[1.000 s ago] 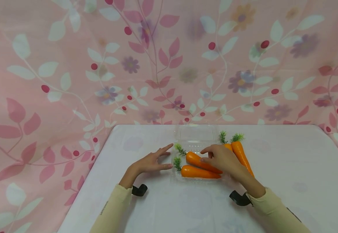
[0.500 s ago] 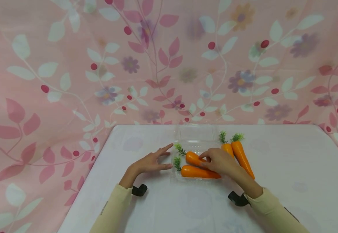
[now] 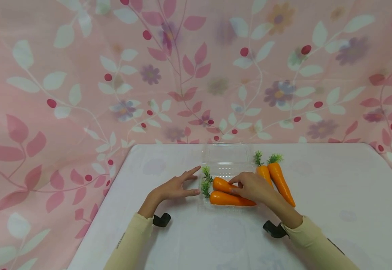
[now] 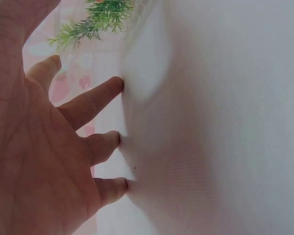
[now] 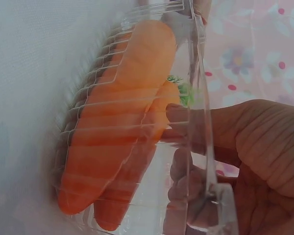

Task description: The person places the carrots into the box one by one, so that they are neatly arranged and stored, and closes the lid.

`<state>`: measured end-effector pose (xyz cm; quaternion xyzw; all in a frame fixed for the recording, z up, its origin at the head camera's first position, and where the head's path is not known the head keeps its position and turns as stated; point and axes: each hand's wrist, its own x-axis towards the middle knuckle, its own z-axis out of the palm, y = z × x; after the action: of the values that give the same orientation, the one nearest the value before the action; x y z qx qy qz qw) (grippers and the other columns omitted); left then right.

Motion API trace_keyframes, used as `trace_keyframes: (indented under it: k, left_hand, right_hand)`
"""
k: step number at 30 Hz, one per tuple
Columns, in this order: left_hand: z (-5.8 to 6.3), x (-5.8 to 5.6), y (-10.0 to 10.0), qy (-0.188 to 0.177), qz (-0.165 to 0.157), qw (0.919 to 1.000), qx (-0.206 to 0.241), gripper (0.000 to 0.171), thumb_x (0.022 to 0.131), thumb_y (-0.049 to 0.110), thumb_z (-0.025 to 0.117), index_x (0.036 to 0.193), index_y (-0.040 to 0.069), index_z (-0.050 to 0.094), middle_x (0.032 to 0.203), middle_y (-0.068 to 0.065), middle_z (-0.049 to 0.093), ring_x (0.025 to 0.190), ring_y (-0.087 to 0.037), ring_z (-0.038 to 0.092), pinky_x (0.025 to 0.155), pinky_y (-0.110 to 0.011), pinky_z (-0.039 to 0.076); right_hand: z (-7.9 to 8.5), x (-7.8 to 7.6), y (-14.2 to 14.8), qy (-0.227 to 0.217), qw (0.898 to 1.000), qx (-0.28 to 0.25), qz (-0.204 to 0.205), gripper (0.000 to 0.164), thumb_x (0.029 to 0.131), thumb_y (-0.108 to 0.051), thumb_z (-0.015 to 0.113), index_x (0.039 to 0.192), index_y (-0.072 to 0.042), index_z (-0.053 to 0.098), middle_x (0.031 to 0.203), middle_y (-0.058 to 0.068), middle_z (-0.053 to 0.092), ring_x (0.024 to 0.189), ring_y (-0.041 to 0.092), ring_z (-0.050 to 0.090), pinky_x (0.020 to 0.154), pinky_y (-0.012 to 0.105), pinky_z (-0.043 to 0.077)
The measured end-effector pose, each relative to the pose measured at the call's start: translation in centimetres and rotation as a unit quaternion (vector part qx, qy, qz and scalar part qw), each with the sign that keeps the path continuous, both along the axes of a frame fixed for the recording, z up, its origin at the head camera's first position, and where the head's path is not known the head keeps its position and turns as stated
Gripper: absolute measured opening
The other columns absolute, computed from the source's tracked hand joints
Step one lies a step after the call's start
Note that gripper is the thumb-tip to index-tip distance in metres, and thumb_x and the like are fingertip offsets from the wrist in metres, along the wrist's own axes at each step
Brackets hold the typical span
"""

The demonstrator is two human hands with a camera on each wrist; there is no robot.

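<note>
White table (image 3: 223,240), pink floral backdrop (image 3: 196,86) behind, clear container (image 3: 228,153) on table, left fingers (image 4: 90,104) spread beside it, right fingers (image 3: 238,177) pinching carrot (image 3: 220,183).

No text readable — dark lettering (image 3: 120,240) on left sleeve (image 3: 133,236) too small.

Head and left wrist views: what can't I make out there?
Head: tip of the far carrot in the box, behind the right hand.
Head: lower end of the left loose carrot, behind the same hand.
Head: print on the left sleeve, too small to read.
Left wrist: thumb tip of the left hand, cut off by the top edge.
</note>
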<state>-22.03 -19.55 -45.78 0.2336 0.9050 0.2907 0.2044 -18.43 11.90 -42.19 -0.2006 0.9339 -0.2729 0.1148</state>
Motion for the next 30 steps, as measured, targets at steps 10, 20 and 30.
trace_keyframes:
  k: [10, 20, 30]
  left_hand:
    - [-0.04, 0.02, -0.02, 0.003, -0.004, 1.0000, 0.006, 0.088, 0.086, 0.064, 0.063, 0.156, 0.046, 0.013, 0.147, 0.010, 0.047, 0.149, -0.031, 0.011, 0.114, -0.063, 0.007]
    - [0.23, 0.12, 0.12, 0.007, -0.007, 0.9999, -0.006, 0.089, 0.086, 0.065, 0.063, 0.157, 0.045, 0.013, 0.147, 0.008, 0.047, 0.149, -0.030, 0.013, 0.115, -0.062, 0.007]
    - [0.19, 0.13, 0.07, 0.005, -0.002, 1.0000, -0.007, 0.088, 0.086, 0.066, 0.062, 0.156, 0.048, 0.013, 0.147, 0.009, 0.047, 0.149, -0.031, 0.013, 0.114, -0.064, 0.011]
  right_hand:
    - [-0.20, 0.10, -0.08, -0.001, 1.000, 0.020, -0.001, 0.027, 0.089, -0.026, 0.074, 0.115, -0.015, 0.076, 0.066, -0.004, 0.053, 0.057, 0.014, 0.046, 0.050, 0.025, 0.035]
    - [-0.19, 0.15, 0.25, -0.003, 1.000, 0.000, -0.010, 0.027, 0.089, -0.028, 0.075, 0.113, -0.016, 0.076, 0.063, -0.003, 0.051, 0.053, 0.015, 0.045, 0.048, 0.024, 0.032]
    - [0.08, -0.03, 0.64, 0.008, 1.000, -0.011, -0.023, 0.027, 0.090, -0.029, 0.073, 0.112, -0.014, 0.076, 0.068, -0.003, 0.053, 0.055, 0.015, 0.046, 0.050, 0.026, 0.037]
